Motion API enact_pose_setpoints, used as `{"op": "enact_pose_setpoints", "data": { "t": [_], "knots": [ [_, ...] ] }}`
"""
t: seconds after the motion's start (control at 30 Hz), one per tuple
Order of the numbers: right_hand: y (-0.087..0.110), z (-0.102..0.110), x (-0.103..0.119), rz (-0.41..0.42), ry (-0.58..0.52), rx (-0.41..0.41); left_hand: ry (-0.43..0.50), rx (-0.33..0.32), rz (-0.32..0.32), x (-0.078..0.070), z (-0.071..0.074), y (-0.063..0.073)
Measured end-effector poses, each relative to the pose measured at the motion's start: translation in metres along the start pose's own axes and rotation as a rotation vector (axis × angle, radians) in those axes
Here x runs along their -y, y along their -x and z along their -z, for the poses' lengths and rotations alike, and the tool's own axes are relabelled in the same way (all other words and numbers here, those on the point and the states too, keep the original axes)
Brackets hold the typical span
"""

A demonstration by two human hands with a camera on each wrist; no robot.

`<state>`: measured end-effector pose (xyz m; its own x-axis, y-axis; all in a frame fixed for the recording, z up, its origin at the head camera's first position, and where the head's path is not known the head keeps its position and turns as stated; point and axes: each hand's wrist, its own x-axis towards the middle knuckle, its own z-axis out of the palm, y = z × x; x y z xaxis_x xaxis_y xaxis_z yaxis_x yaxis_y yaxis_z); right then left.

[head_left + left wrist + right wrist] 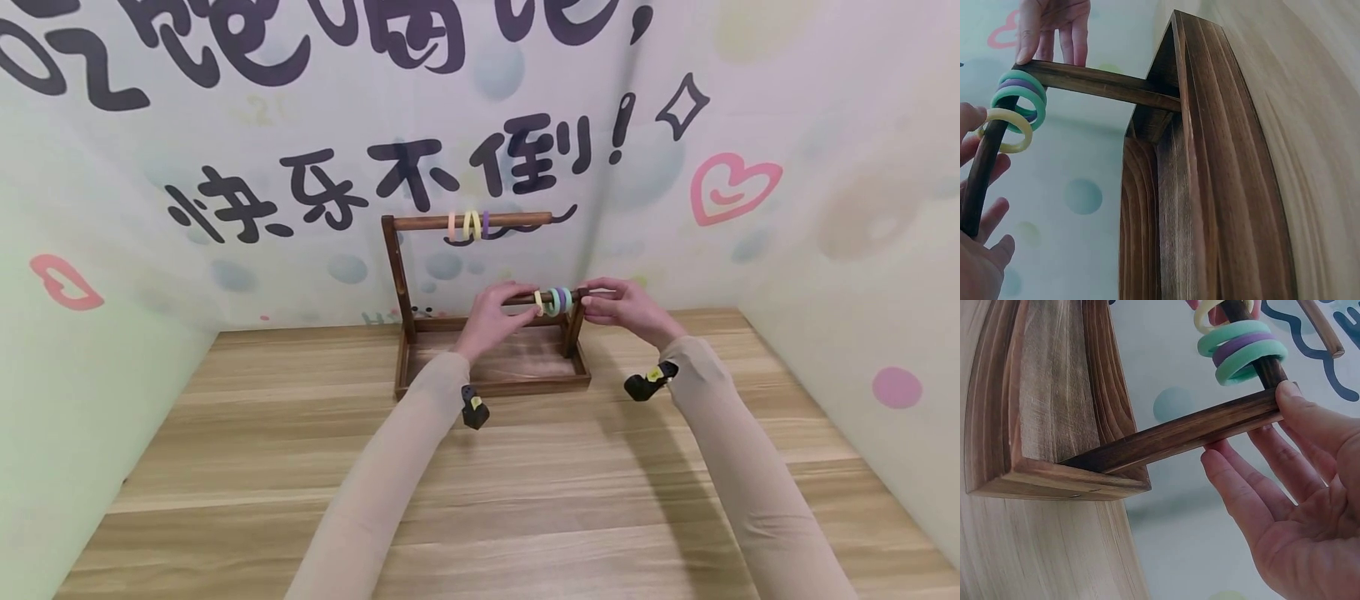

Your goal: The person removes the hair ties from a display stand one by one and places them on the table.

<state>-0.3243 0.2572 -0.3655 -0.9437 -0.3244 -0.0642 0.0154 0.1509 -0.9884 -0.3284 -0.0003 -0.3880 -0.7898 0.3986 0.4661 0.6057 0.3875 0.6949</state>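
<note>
One tall post (399, 277): beyond my left hand and further left, it carries the upper rod (521, 220), whose right end is bare, probably so rings can pass over it.
Upper rings: a pink ring (452, 227), two yellow rings (467, 225) and a purple ring (486, 223) hang past my left hand; the rod runs through them, so they need no holding.
Tray base (495, 387): it sits on the table (487, 492) below my hands, broad enough, I judge, to brace both posts.
Left hand (497, 317): thumb and fingers pinch the lower yellow ring (538, 302) from opposite sides, a hold that seems meant to guide it along the lower rod (988, 156).
Lower trio: green ring (1229, 335), violet ring (1241, 348) and second green ring (1244, 358) bunch between my hands, threaded on that rod near its post, clear of my left fingertips.
Short post (1179, 430): just left of my right palm, it rises from the tray and supports the lower rod.
Right hand (621, 307): grasping the post's top, thumb above and fingertips underneath, I think to steady the frame against any push from my left.
</note>
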Motion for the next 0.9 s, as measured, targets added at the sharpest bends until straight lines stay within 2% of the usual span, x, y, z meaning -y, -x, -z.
{"op": "enact_pose_setpoints", "data": {
  "t": [0.3,0.63,0.9],
  "knots": [
    [0.000,0.001,0.000,0.008,0.010,0.005,-0.011,-0.038,-0.018,0.002,-0.004,-0.001],
    [-0.002,0.000,-0.001,0.002,0.029,0.007,0.128,-0.067,0.059,0.000,0.003,0.004],
    [0.001,0.001,0.000,0.009,0.021,0.016,0.142,-0.086,0.083,0.001,0.013,0.008]
  ]
}}
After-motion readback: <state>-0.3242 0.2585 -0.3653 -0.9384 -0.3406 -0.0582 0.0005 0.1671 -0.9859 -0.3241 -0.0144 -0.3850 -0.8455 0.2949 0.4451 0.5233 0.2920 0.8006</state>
